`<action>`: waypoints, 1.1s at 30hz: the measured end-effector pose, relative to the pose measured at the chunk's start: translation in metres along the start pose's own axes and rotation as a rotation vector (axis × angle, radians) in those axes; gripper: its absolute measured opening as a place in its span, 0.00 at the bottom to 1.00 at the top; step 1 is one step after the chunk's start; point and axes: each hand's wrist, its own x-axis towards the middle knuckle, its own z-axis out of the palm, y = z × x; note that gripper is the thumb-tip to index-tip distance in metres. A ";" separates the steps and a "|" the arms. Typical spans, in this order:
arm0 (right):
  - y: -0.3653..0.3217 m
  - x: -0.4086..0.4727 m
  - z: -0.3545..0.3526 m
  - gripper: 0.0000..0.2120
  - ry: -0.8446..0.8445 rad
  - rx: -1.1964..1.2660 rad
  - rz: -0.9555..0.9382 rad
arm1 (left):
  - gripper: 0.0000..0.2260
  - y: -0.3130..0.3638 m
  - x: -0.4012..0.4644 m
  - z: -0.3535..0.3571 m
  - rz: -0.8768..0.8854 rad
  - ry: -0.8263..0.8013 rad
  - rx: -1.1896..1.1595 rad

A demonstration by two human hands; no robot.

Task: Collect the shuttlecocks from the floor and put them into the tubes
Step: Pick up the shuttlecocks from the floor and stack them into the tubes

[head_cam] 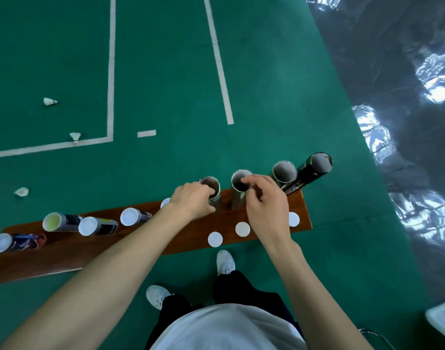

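Left hand (191, 199): grip closed round open tube (211, 189) | right hand (263, 200): fingers curled at neighbouring tube (239, 184) mouth (grip contents indiscernible) | both tubes upright on table (64, 253)

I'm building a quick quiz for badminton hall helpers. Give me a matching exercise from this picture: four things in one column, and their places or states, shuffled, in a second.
Column 1
1. left hand
2. right hand
3. loose white lid
4. shuttlecock

Column 2
A. lies flat on the wooden board
B. on the green floor, at a white court line
C. fingers over the mouth of the open pale-rimmed tube
D. grips the rim of the open dark tube

Pairs: 1-D, 2-C, 3-A, 4-B
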 end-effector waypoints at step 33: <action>-0.300 -0.574 0.323 0.15 -1.286 0.280 -0.717 | 0.23 -0.127 -0.801 0.233 -1.390 1.537 -0.835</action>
